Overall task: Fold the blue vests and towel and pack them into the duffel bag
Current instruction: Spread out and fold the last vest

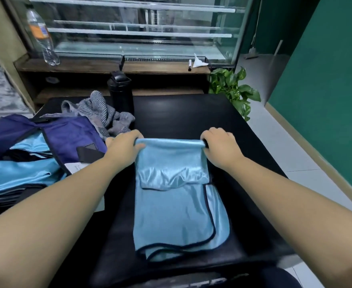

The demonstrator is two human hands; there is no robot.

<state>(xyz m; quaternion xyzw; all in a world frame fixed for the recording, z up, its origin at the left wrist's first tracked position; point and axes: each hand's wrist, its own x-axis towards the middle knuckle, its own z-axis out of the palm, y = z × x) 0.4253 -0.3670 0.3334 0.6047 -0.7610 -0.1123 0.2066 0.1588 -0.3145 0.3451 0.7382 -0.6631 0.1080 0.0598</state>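
A light blue vest (177,204) with dark navy trim lies lengthwise down the middle of the black table (191,113), its hem toward 6 o'clock. Its far end, toward 12 o'clock, is turned up into a fold or roll, and both hands grip that fold. The left hand (125,146) pinches the fold's 9 o'clock corner, thumb on top of the fabric and fingers curled behind. The right hand (219,143) clamps the 3 o'clock corner, knuckles up and fingers wrapped over the edge. The 2 hands are apart, separated by the width of the vest.

At 9 o'clock from the vest sits the open navy duffel bag (67,134), its flap thrown back. Inside it lies more light blue fabric (19,173), apparently folded; how many pieces cannot be told. A white tag or paper (75,168) shows at the bag's near edge, just beside the left forearm.

At 11 o'clock, touching the bag's far side, a grey striped towel (100,111) lies crumpled on the table. Just beside it, toward 12 o'clock, stands a black bottle (121,94) with a handled lid.

Beyond the table, a wooden counter (88,65) carries a clear plastic water bottle (41,34) at 10 o'clock and a black marker (190,65) beside crumpled white paper (199,62) at 1 o'clock. A glass display case (139,28) rises behind it. A green leafy plant (233,88) stands at 2 o'clock, off the table's far corner.
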